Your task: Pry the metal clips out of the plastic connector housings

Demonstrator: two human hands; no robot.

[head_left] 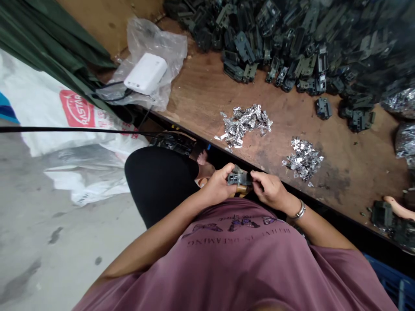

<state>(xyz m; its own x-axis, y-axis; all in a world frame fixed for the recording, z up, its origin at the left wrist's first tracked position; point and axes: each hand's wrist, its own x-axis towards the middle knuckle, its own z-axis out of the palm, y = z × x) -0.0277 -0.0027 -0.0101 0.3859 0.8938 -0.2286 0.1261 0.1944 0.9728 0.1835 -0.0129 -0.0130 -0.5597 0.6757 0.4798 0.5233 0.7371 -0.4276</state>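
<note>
Close to my lap, at the table's front edge, my left hand (218, 185) is closed round a dark grey plastic housing (238, 178) with small slots and shiny metal bits in it. My right hand (268, 188) is at the housing's right end, thumb and fingers pinched together; what sits between them is too small to make out. Beyond my hands on the wooden table (201, 93) lie a loose heap of shiny metal clips (246, 123) and, to the right, a smaller pile of metal pieces (304, 159).
A large heap of dark plastic housings (292, 47) covers the back of the table. One single housing (323, 108) lies apart. A white box (145, 73) rests on clear plastic at the left. Bags of shiny parts (405, 140) and another person's arm (398, 208) are at the right.
</note>
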